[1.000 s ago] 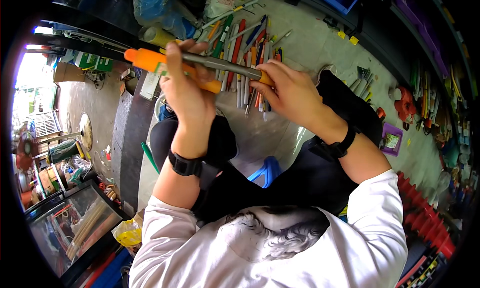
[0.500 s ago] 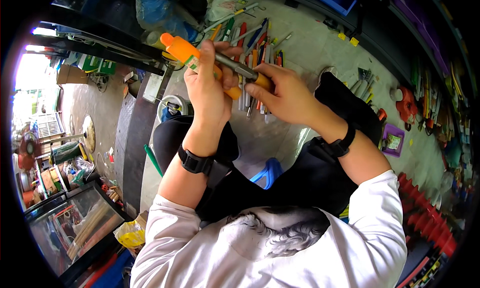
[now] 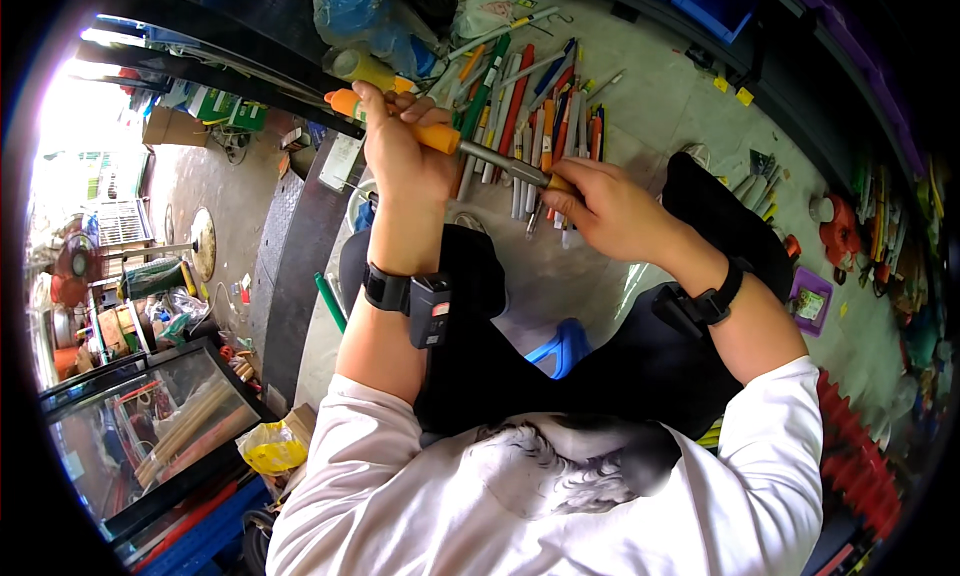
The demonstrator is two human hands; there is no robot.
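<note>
An orange-handled tool with a grey metal shaft [image 3: 485, 154] lies across both my hands above my knees. My left hand [image 3: 400, 156] wraps the orange handle, whose end sticks out to the left. My right hand [image 3: 600, 206] pinches the far end of the shaft near a small orange tip. Below the tool, a row of several screwdrivers and pens [image 3: 540, 106] in red, green, blue and orange lies on the concrete floor [image 3: 660, 106]. Each wrist wears a black band.
A yellow cylinder [image 3: 362, 68] and blue plastic bags [image 3: 365, 16] lie at the back. A blue stool [image 3: 560, 348] shows between my legs. A glass display case [image 3: 150, 426] stands at lower left, red ribbed parts [image 3: 860, 456] at lower right, cluttered tools along the right wall.
My left hand has slid the orange handle down and leftward, and the tool now lies flatter across both hands. My right hand has moved slightly right along the shaft.
</note>
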